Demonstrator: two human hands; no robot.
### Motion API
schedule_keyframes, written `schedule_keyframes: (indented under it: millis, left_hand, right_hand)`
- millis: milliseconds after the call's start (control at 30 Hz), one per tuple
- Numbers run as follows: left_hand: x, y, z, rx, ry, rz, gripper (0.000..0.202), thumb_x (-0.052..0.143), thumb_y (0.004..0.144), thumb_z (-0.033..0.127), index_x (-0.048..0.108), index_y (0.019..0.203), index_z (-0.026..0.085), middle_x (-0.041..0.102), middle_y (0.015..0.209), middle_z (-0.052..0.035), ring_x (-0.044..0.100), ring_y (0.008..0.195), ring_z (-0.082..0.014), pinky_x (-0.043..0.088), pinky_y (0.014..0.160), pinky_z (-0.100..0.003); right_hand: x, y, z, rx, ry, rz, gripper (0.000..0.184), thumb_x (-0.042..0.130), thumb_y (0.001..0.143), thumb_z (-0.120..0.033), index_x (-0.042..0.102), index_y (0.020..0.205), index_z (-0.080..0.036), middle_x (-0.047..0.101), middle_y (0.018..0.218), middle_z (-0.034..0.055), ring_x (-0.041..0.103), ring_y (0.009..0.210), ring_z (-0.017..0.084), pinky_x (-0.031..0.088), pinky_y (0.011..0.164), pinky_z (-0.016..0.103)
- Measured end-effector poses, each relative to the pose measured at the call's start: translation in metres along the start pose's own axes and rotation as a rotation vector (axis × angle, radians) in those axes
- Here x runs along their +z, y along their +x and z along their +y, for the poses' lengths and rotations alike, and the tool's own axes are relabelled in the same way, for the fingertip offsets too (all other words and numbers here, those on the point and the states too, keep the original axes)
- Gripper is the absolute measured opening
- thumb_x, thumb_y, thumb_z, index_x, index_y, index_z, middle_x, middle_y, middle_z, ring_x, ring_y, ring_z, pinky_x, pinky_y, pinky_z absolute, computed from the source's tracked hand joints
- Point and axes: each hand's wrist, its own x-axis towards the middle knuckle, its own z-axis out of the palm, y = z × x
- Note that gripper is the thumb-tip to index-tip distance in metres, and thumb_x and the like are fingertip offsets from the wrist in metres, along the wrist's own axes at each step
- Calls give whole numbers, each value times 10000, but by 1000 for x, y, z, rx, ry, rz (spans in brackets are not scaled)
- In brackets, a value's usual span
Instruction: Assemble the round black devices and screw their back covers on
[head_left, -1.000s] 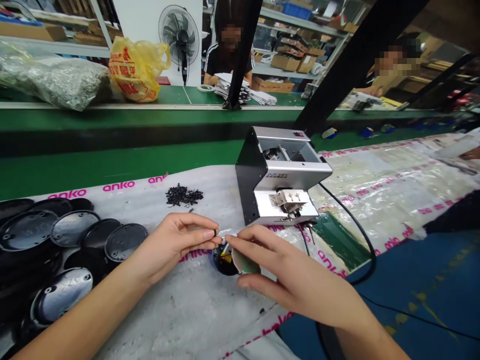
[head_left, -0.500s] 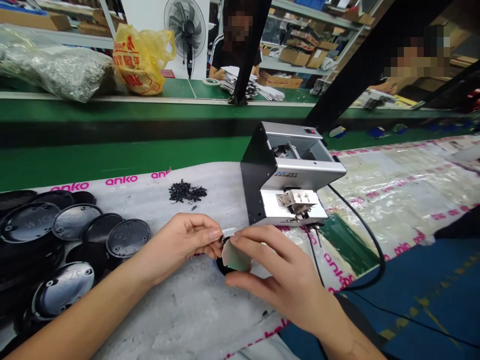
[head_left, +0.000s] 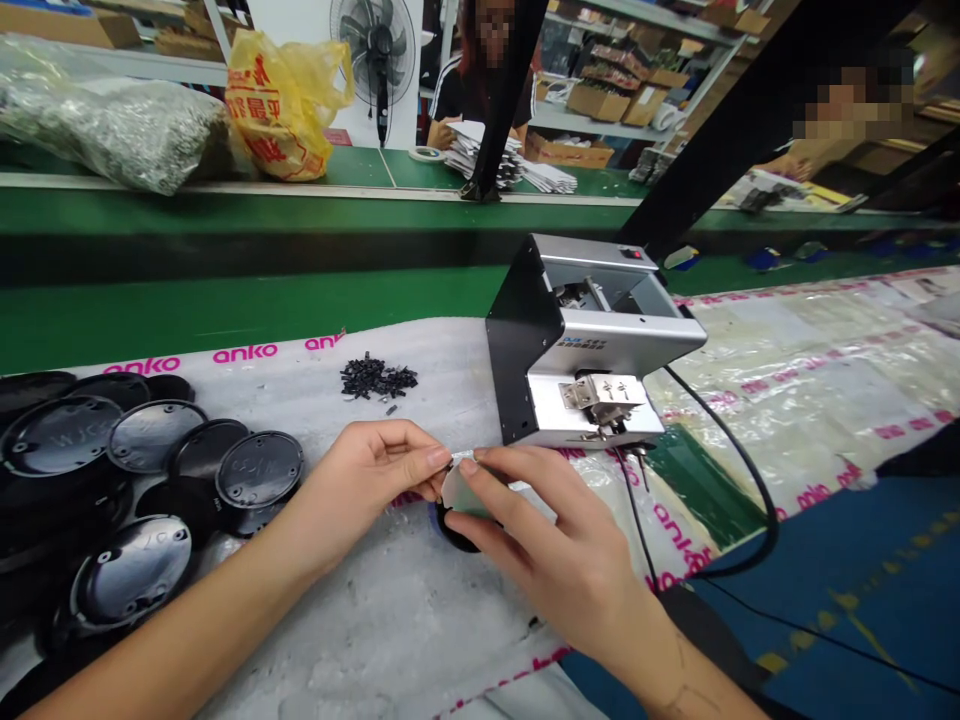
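My left hand (head_left: 390, 465) is closed in a pinch, thumb against forefinger, at the edge of a pale, shiny disc (head_left: 459, 492). A small black piece (head_left: 449, 465) shows at those fingertips, mostly hidden. From the other side my right hand (head_left: 551, 530) grips the disc between thumb and fingers. Beneath the disc sits a dark round part (head_left: 454, 535) with a bluish rim, largely covered by my right hand. Beyond my left hand lies a loose heap of small black pieces (head_left: 375, 377).
Black round covers (head_left: 259, 468) are piled at the left. A silver and black machine (head_left: 600, 340) stands right of centre, its black cable (head_left: 761, 480) looping rightward. Foam sheeting (head_left: 337, 620) covers the bench. Across the green ledge, a person (head_left: 442, 110) handles papers (head_left: 480, 155).
The view has shifted slightly. My right fingers have closed in along the disc's upper edge, nearer my left fingertips, and the disc's face has turned a little.
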Motion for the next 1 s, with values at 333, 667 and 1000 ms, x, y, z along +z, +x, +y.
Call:
schedule_keyframes:
  millis: [333, 667, 1000]
  left_hand:
    - [7, -19, 12, 301, 393, 98, 249, 604, 887, 266, 715, 1103, 320, 658, 1198, -6, 589, 1131, -205, 500, 880, -244]
    - [20, -12, -31, 227, 706, 6, 748, 732, 765, 219, 406, 1430, 321, 486, 1423, -60, 450, 1313, -286, 393, 1071, -418]
    - [-2, -12, 0, 216, 659, -291, 319, 686, 772, 76, 563, 967, 297, 555, 1345, 60, 515, 1230, -185, 373, 1019, -297]
  right_hand:
    - [-7, 0, 4, 302, 285, -119, 510, 600, 925, -192, 451, 1408, -258, 581, 1211, 75, 593, 1064, 183, 544, 891, 307]
    - [-23, -11, 6, 398, 432, -234, 470, 686, 870, -221, 550, 1306, -333, 595, 1199, 23, 581, 1090, 176, 513, 922, 289]
    - [-15, -26, 12, 610, 504, -152, 380, 701, 859, -306, 596, 1224, -320, 688, 1083, 16, 657, 912, 180, 560, 816, 336]
